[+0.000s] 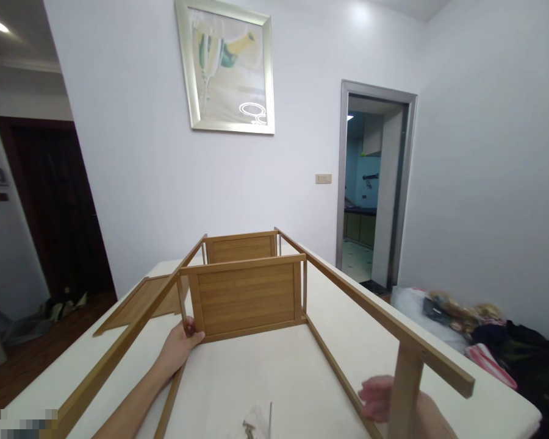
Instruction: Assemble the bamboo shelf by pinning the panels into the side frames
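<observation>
**Two hands at one wooden frame, two panels fitted**

One white table carries everything. On it, in front of the person, lies one wooden frame: four long rails, with two panels upright across it, a nearer panel and a farther panel. One loose panel lies flat on the left, partly behind a rail. Of two hands, the left hand grasps the frame at the nearer panel's lower left corner; the right hand, fingers half curled, is partly hidden by a post, so its grip cannot be told. Smallest: one clear bag of small metal pieces, count unclear, and one thin rod.
</observation>
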The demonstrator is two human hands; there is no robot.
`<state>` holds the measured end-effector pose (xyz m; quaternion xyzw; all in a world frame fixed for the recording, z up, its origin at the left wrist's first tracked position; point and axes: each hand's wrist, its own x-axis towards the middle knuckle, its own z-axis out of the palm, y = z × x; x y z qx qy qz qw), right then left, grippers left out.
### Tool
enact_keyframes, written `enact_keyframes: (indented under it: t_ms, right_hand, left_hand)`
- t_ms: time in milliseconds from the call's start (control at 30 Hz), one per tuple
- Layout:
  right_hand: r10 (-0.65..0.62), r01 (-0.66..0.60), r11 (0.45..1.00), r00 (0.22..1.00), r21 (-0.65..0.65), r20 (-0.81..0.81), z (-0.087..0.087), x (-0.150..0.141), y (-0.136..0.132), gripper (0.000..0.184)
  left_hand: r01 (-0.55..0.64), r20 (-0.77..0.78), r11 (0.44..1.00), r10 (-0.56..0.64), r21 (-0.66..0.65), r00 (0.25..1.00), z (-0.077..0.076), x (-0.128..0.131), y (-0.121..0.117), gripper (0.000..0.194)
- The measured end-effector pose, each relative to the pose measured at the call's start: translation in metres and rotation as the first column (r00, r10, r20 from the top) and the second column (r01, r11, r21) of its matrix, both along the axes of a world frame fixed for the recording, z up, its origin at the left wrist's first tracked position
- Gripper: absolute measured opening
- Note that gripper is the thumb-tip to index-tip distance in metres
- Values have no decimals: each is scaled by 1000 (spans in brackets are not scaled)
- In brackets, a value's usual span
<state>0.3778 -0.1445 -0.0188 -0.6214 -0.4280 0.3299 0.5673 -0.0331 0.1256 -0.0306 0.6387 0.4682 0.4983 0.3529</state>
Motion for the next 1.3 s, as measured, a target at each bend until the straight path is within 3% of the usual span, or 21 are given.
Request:
enact_keyframes:
  t_ms: [133, 233, 300, 433, 567, 767, 1300]
  right_hand:
    - [64, -73, 996, 982, 45, 177, 29, 18, 80, 47]
    - [152, -169, 984, 961, 57, 229, 41, 19, 144, 58]
    - [300, -310, 951, 934, 18, 194, 42, 14, 178, 70]
    - [415, -422, 907, 890, -2, 190, 31, -3, 215, 52]
    - [428, -434, 901, 882, -15, 198, 15, -10, 225, 42]
    - [354, -361, 933, 906, -13, 232, 1, -8, 231, 39]
    - [176, -233, 967, 902, 102, 395, 11, -16, 227, 24]
  left_hand:
    - [-41, -7, 999, 41, 7, 999, -1, 2, 0, 37]
    - [-37, -12, 999, 38, 14, 999, -3, 1, 1, 35]
    - [-24, -9, 999, 24, 24, 1000, -5, 0, 2, 34]
    - [4, -12, 1000, -4, 30, 1000, -6, -1, 3, 31]
    - [17, -16, 1000, -17, 12, 1000, -3, -2, -1, 31]
    - [13, 35, 1000, -12, -17, 999, 1, -1, -5, 32]
    - [65, 138, 998, -63, -6, 988, 3, 14, -3, 37]
